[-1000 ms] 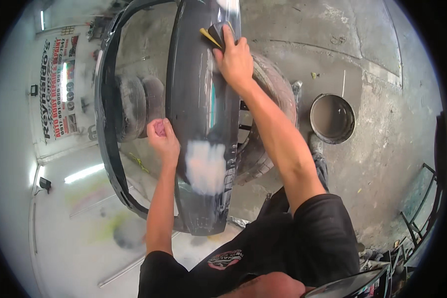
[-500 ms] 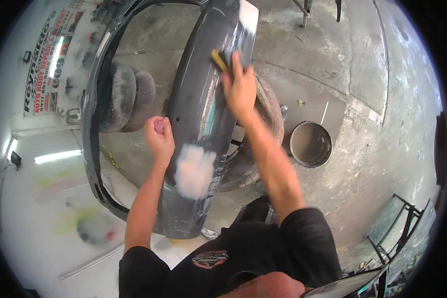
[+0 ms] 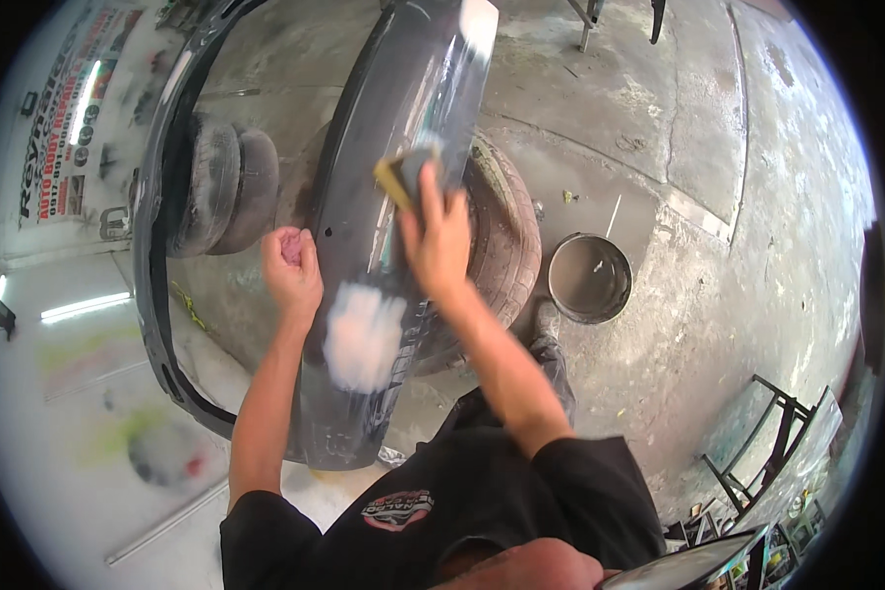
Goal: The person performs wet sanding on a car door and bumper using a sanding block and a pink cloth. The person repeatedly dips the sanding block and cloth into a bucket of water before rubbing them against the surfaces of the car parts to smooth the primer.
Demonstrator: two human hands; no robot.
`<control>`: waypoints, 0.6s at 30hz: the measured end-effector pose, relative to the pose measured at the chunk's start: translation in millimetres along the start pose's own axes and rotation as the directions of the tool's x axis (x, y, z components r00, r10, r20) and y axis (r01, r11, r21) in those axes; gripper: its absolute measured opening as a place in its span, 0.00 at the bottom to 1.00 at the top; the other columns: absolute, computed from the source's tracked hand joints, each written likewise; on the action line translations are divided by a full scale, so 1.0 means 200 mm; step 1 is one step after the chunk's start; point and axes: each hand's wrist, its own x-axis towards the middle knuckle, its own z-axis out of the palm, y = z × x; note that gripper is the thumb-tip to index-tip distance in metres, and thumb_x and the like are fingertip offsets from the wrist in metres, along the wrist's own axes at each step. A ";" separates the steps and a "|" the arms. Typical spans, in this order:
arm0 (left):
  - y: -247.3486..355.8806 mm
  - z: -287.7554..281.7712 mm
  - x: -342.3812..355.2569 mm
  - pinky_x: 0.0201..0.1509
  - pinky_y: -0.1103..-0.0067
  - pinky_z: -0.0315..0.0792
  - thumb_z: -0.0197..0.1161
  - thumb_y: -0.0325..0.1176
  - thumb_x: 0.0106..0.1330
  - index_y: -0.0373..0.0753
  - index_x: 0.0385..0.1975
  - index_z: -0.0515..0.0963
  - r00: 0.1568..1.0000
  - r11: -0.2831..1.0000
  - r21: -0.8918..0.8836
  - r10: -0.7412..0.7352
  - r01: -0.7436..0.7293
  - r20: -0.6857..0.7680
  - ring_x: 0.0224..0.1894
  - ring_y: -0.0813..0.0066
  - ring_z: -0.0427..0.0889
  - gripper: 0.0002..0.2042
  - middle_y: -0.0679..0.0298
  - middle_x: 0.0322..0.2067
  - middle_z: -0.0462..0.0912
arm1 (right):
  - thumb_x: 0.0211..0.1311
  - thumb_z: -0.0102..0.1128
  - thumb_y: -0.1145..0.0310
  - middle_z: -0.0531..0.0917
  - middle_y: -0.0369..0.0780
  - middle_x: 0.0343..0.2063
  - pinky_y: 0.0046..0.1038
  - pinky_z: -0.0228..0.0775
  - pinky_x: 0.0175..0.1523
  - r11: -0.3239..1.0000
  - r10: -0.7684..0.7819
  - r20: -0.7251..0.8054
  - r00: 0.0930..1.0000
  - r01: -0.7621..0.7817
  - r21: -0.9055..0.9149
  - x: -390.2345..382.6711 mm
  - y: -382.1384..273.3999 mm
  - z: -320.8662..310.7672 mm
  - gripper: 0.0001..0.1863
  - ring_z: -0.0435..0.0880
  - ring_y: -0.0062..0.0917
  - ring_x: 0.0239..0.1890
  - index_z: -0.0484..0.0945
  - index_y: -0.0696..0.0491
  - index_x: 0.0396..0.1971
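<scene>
A dark grey car bumper [image 3: 364,128] runs from the top of the view down toward my body, with scuffs and a pale filler patch [image 3: 364,334] on its lower part. My right hand [image 3: 437,241] grips a dark sanding block with yellow paper [image 3: 395,179] and lays it on the bumper's middle, slightly blurred. Beside the bumper's left edge, my left hand [image 3: 293,270] is closed around a pink sponge or cloth [image 3: 291,251]. A dusty tire [image 3: 509,246] lies beneath the bumper on the right.
Stacked tires [image 3: 206,187] sit inside the frame-like piece at left. A round bucket of murky water [image 3: 590,277] stands on the concrete floor to the right, near my foot. A metal stand [image 3: 777,442] is at lower right, another at top right. A spray-marked white wall borders the left.
My right hand has drawn the block down the bumper, from near its top to the middle. My left hand keeps the pink item beside the edge. The camera view has also shifted.
</scene>
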 end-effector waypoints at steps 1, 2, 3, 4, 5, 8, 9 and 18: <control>-0.02 0.01 -0.01 0.40 0.80 0.74 0.66 0.30 0.73 0.33 0.41 0.76 0.998 0.995 -0.081 -0.055 0.055 0.001 0.34 0.81 0.76 0.08 0.66 0.34 0.78 | 0.59 0.72 0.66 0.75 0.54 0.43 0.48 0.76 0.47 0.997 -0.071 -0.044 0.997 0.071 0.011 -0.13 -0.02 -0.02 0.42 0.79 0.52 0.43 0.66 0.48 0.74; -0.01 0.02 0.00 0.40 0.80 0.74 0.66 0.30 0.73 0.33 0.41 0.76 0.999 0.995 -0.084 -0.050 0.051 0.012 0.34 0.81 0.76 0.08 0.66 0.34 0.78 | 0.59 0.71 0.66 0.75 0.54 0.42 0.48 0.76 0.46 0.997 -0.070 -0.022 0.997 0.069 -0.026 -0.10 0.00 -0.03 0.42 0.79 0.51 0.43 0.65 0.49 0.75; 0.02 0.01 0.01 0.40 0.81 0.74 0.66 0.29 0.73 0.33 0.41 0.76 1.000 1.000 -0.018 -0.009 0.009 0.015 0.34 0.81 0.76 0.08 0.66 0.35 0.77 | 0.59 0.71 0.66 0.74 0.54 0.42 0.47 0.76 0.45 0.996 -0.069 0.002 0.998 0.069 -0.055 -0.04 0.02 -0.04 0.43 0.79 0.51 0.43 0.64 0.49 0.75; 0.03 0.01 0.01 0.40 0.81 0.74 0.66 0.29 0.74 0.33 0.42 0.76 0.999 0.998 0.045 0.032 -0.033 0.026 0.34 0.82 0.75 0.08 0.66 0.35 0.77 | 0.60 0.70 0.66 0.74 0.54 0.42 0.48 0.75 0.45 0.998 0.017 -0.032 0.999 -0.018 -0.056 0.10 0.06 -0.03 0.42 0.79 0.51 0.43 0.63 0.50 0.75; 0.04 0.01 0.02 0.40 0.81 0.74 0.66 0.29 0.74 0.33 0.42 0.76 0.999 0.998 0.045 0.038 -0.039 0.033 0.34 0.82 0.75 0.08 0.66 0.35 0.77 | 0.61 0.70 0.66 0.74 0.55 0.42 0.48 0.75 0.45 0.994 0.097 -0.067 0.993 -0.100 -0.052 0.29 0.11 -0.02 0.42 0.79 0.52 0.43 0.62 0.51 0.75; 0.04 0.04 0.04 0.39 0.81 0.73 0.66 0.29 0.73 0.33 0.42 0.75 0.992 0.984 0.133 0.112 -0.118 0.051 0.34 0.83 0.75 0.08 0.66 0.34 0.77 | 0.65 0.66 0.66 0.74 0.56 0.44 0.47 0.74 0.48 0.959 0.273 -0.095 0.957 -0.279 -0.053 0.54 0.18 -0.01 0.39 0.78 0.53 0.45 0.60 0.53 0.74; 0.03 0.03 0.04 0.39 0.81 0.73 0.66 0.29 0.74 0.33 0.42 0.75 0.994 0.990 0.102 0.094 -0.099 0.054 0.34 0.83 0.75 0.07 0.66 0.34 0.77 | 0.64 0.67 0.66 0.74 0.56 0.43 0.48 0.74 0.48 0.968 0.219 -0.133 0.967 -0.233 -0.098 0.45 0.17 0.03 0.42 0.78 0.53 0.44 0.57 0.52 0.76; 0.08 0.03 0.03 0.38 0.82 0.72 0.66 0.28 0.73 0.33 0.41 0.76 0.997 0.994 0.086 0.062 -0.066 0.043 0.33 0.83 0.74 0.07 0.67 0.33 0.77 | 0.67 0.65 0.62 0.73 0.58 0.45 0.48 0.76 0.46 0.959 0.256 -0.057 0.965 -0.261 -0.108 0.36 0.11 -0.02 0.42 0.79 0.56 0.44 0.55 0.54 0.77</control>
